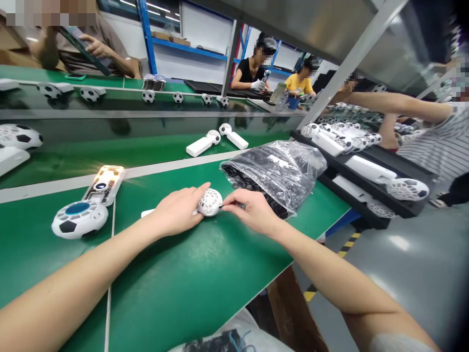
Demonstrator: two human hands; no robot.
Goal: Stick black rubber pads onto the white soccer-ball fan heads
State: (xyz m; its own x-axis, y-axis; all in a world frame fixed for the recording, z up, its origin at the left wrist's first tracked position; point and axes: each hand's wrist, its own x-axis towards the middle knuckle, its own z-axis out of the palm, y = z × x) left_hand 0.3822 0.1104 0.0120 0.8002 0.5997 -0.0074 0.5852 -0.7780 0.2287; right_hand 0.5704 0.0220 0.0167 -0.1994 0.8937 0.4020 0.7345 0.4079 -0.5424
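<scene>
My left hand (180, 209) is closed around a white handheld fan (210, 202) with a round, openwork ball-shaped head, holding it against the green table. The fan's handle is mostly hidden under the hand, its end poking out at the left. Thumb and fingertips of my right hand (249, 208) pinch a small black piece (221, 207) at the right side of the fan head. Just beyond my right hand lies a clear plastic bag (282, 166), its mouth towards me, full of small black pieces (242, 180).
Left of my hands, a football-patterned fan (79, 219) lies with its handle lit. Two fans (200, 145) rest on the conveyor (146, 142) ahead. Black trays (366, 183) of fans stand at the right. Several co-workers (252, 73) sit across the line; a striped-shirted person (428, 142) reaches in from the right.
</scene>
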